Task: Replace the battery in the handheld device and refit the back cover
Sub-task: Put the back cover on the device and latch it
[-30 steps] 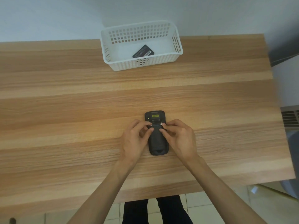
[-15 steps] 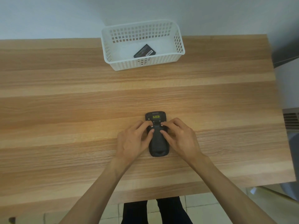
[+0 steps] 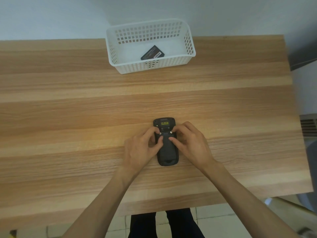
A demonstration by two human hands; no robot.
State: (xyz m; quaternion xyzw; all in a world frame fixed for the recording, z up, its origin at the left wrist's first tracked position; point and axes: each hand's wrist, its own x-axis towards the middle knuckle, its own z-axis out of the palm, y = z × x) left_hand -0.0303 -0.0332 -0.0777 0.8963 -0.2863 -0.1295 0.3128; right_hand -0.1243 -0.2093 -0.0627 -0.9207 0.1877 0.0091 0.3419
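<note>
Two hands: both yours, on the handheld device (image 3: 167, 148).
Left hand (image 3: 139, 149): fingers curled, tips pressing the device's back cover (image 3: 167, 146).
Right hand (image 3: 192, 145): same, opposite side.
Device: face down on table (image 3: 68, 117), well short of the basket (image 3: 151, 66).
Battery (image 3: 152, 53): inside basket.

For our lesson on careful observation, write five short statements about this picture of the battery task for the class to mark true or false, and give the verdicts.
1. The handheld device lies on the wooden table. True.
2. The white basket holds nothing. False: a black battery lies in it.
3. The left hand and the right hand both touch the device. True.
4. The basket stands between the person and the device. False: it stands at the table's far edge, beyond the device.
5. One hand holds the battery. False: neither hand is at the basket, where the battery lies.
</note>
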